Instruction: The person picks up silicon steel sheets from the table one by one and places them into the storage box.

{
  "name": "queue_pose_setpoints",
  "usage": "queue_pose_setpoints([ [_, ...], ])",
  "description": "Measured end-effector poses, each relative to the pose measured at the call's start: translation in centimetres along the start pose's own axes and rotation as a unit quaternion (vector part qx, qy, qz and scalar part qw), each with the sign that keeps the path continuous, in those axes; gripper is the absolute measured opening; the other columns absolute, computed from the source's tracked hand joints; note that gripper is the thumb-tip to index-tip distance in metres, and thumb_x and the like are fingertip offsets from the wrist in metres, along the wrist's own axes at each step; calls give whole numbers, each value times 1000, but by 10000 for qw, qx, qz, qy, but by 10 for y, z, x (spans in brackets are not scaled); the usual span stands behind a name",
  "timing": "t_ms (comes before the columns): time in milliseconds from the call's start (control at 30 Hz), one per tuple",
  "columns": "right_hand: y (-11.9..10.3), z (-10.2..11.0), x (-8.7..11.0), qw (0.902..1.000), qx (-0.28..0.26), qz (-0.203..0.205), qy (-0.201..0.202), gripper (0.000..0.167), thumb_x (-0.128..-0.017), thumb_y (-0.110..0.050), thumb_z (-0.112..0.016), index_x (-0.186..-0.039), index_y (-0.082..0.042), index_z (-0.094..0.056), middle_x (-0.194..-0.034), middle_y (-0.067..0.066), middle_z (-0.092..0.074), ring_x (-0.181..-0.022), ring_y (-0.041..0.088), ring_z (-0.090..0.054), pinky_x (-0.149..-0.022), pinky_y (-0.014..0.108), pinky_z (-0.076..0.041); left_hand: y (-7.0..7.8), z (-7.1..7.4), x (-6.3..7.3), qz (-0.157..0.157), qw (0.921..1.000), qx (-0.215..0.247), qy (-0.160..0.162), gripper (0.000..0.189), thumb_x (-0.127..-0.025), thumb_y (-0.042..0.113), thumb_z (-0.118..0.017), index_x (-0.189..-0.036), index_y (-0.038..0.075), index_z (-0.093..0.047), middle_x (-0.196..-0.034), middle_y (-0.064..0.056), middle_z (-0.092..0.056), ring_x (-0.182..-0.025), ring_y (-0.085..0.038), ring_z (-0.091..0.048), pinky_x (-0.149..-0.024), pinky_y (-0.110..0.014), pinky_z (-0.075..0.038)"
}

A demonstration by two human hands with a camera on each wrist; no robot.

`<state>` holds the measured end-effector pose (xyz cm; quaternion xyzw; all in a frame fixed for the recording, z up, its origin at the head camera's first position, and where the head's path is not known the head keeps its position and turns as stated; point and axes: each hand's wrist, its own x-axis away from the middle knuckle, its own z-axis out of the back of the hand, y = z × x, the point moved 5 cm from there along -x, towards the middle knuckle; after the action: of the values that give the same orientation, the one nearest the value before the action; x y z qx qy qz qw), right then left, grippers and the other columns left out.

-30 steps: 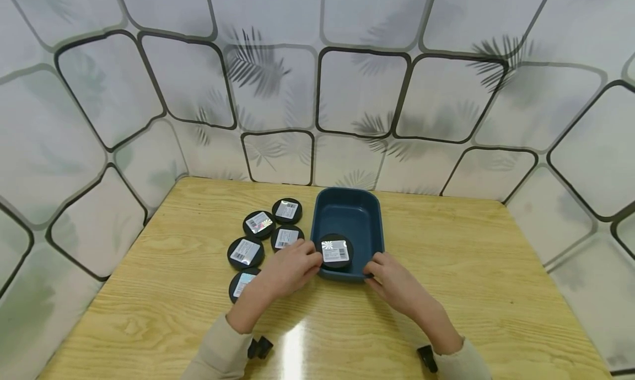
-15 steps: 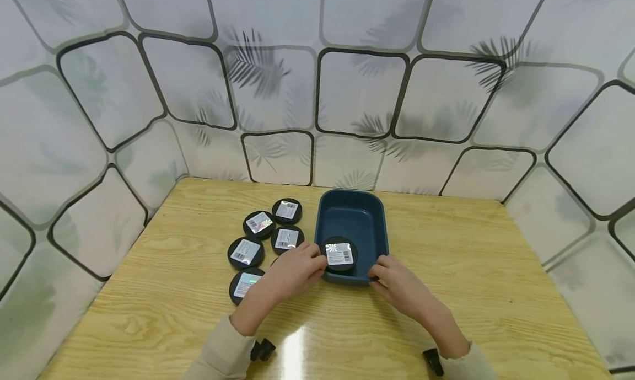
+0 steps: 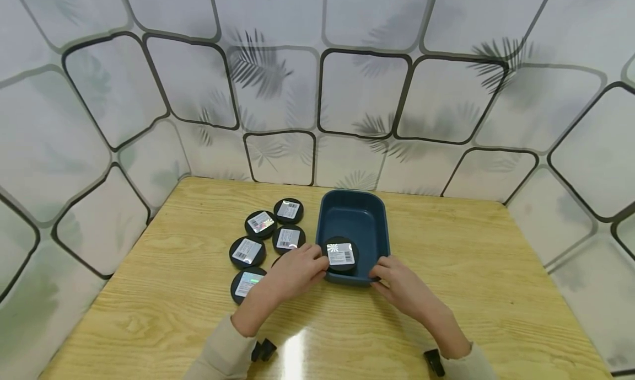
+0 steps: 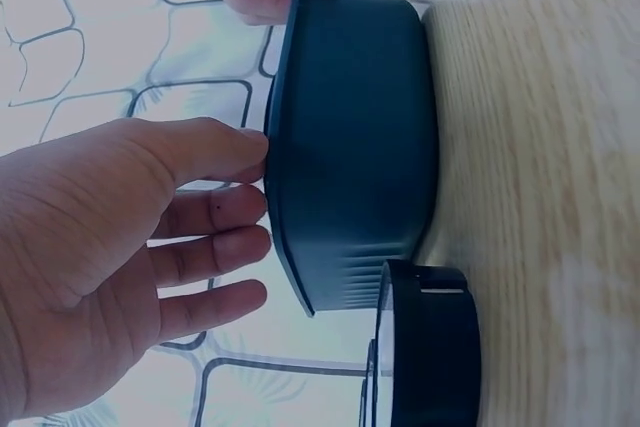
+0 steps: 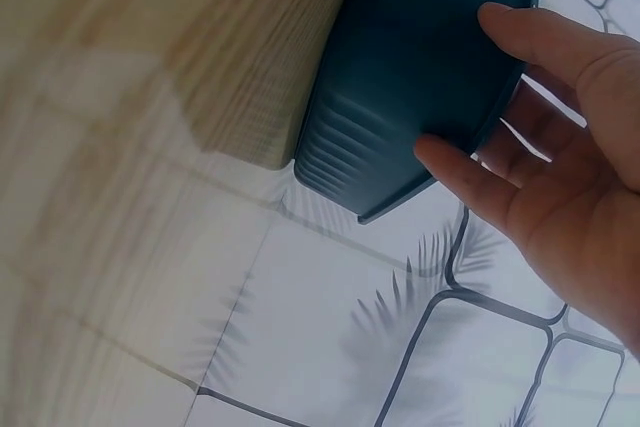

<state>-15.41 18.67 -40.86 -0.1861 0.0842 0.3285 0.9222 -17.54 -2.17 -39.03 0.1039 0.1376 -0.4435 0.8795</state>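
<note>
A dark blue plastic bin lies on the table in the head view, with one black round container under a white label in its near left part. My left hand is at the bin's near left corner; in the left wrist view its thumb and forefinger pinch the rim of the bin, while the other fingers stay apart from it. At the near right corner my right hand pinches the rim too. In the right wrist view, the right thumb presses the outer wall of the bin.
Several black round containers with white labels lie left of the bin, one partly hidden behind my left hand. The wooden table meets a patterned cloth backdrop at its back edge.
The bin has slid slightly right and nearer, with both hands on its rim and the round container inside. Part of another round container has come into view beside the left hand.
</note>
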Motion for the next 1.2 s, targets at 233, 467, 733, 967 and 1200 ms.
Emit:
queue_pose_setpoints([
  [233, 0, 0, -1, 9999, -30, 89, 35, 15, -81, -1, -79, -90, -11, -72, -88, -4, -60, -82, 13, -55, -71, 29, -51, -1, 8, 2, 266, 9995, 66, -135, 10, -92, 20, -72, -89, 17, -62, -85, 2, -54, -79, -17, -51, -66, -29, -45],
  [467, 0, 0, -1, 10000, -4, 28, -46, 14, -82, -2, -78, -93, -10, -74, -91, -3, -63, -85, 15, -56, -74, 31, -52, -14, 25, 10, 399, 9988, 176, 242, 8, -92, 16, -72, -95, 15, -64, -87, 1, -53, -79, -17, -49, -65, -28, -44],
  [733, 0, 1, 0, 9999, 21, -16, -102, 14, -83, -2, -77, -94, -10, -74, -92, -3, -63, -86, 16, -56, -75, 32, -52, -37, 33, 26, 737, 9965, 189, 349, 12, -90, 14, -74, -98, 12, -66, -90, -1, -57, -79, -18, -51, -68, -32, -47],
  [967, 1, 0, 0, 9999, 14, -25, -127, 14, -83, -1, -77, -94, -10, -74, -92, -2, -62, -86, 15, -55, -74, 31, -51, -62, 32, 43, 1623, 9858, 365, -243, 30, -87, 17, -77, -114, 11, -65, -99, -5, -57, -82, -18, -54, -81, -40, -53],
  [1200, 1, -2, 0, 9999, -8, 0, -117, 15, -83, -1, -77, -94, -9, -74, -92, -2, -62, -86, 16, -56, -74, 32, -51, -72, 24, 55, 2549, 9548, 906, -1235, 69, -82, 28, -82, -142, 14, -50, -119, -15, -51, -105, -30, -50, -82, -47, -50],
])
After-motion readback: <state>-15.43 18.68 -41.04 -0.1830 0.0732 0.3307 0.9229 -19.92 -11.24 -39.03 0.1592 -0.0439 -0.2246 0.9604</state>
